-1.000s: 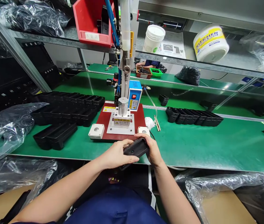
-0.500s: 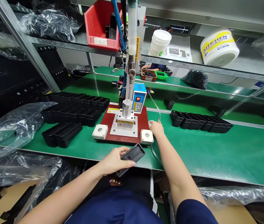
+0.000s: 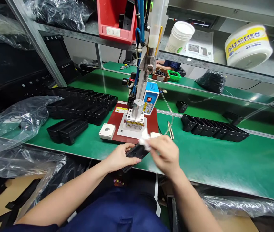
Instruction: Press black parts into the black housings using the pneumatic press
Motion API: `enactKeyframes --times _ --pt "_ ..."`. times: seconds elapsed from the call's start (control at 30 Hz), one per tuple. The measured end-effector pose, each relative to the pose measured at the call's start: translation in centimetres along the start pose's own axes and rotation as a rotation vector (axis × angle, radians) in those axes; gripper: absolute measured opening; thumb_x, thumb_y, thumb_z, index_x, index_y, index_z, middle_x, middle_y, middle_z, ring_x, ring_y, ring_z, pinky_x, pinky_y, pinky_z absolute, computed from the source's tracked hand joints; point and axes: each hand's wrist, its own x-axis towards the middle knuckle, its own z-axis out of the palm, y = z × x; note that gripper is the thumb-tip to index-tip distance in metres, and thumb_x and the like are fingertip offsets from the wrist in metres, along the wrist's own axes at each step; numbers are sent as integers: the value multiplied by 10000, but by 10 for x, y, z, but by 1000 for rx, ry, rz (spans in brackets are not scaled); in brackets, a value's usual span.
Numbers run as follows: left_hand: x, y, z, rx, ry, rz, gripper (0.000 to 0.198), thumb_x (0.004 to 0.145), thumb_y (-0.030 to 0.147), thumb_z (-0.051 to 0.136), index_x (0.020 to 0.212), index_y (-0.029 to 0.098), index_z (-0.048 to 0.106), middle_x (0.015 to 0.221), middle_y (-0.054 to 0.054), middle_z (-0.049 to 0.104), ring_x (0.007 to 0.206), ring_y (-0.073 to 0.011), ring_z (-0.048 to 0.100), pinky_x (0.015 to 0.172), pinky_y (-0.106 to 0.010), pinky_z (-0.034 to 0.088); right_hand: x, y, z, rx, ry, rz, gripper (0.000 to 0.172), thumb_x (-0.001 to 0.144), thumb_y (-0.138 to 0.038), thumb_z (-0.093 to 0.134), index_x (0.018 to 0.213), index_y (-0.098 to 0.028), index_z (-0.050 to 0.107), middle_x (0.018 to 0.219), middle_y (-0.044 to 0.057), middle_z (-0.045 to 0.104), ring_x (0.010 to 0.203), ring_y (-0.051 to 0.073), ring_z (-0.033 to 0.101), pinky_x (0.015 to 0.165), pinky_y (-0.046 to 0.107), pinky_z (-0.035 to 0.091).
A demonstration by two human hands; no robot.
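Note:
My left hand (image 3: 120,159) grips a black rectangular plastic housing (image 3: 137,155) at the bench's front edge, its thumb lying across the top. My right hand (image 3: 166,153) pinches a crumpled white wipe (image 3: 144,138) against the far end of the housing, hiding part of it. Just beyond both hands stands a small press (image 3: 138,109) on a dark red base (image 3: 117,117). Its left white button box (image 3: 107,131) is in plain sight; the right button box (image 3: 155,134) is partly covered by my right hand.
Rows of black housings (image 3: 78,108) lie to the left beside clear plastic film (image 3: 30,120). Another row (image 3: 214,129) sits to the right. A thin clear hose (image 3: 170,112) runs down beside the press. Overhead, a shelf (image 3: 199,62) carries a red bin (image 3: 116,22) and white tubs (image 3: 248,46).
My right hand has come from beside the press to the housing, bringing the white wipe onto it. My left hand still holds the housing. The view has shifted slightly.

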Motion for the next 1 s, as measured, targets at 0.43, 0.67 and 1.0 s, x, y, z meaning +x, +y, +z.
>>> enactKeyframes --times 0.43,0.67,1.0 --pt "-6 2 0 103 37 -77 616 636 355 805 1160 116 585 1097 -127 692 1001 -267 647 894 -382 476 4 64 -15 -220 417 276 209 889 -297 526 974 -212 697 960 78 705 919 240 626 855 422 502" --pt "-7 -1 -3 29 -20 -60 618 643 377 802 1163 116 593 1062 -118 700 988 -264 642 878 -370 469 -16 105 3 -246 87 480 472 777 -303 592 1220 -145 627 1337 176 550 1235 328 516 1007 530 447" --pt "-9 2 -8 -68 -284 -26 584 665 439 798 1134 149 610 1109 -95 683 1057 -269 612 922 -370 444 -14 -15 -28 382 -500 78 795 681 -520 804 1375 -284 497 1332 83 574 1222 260 546 1032 386 463"
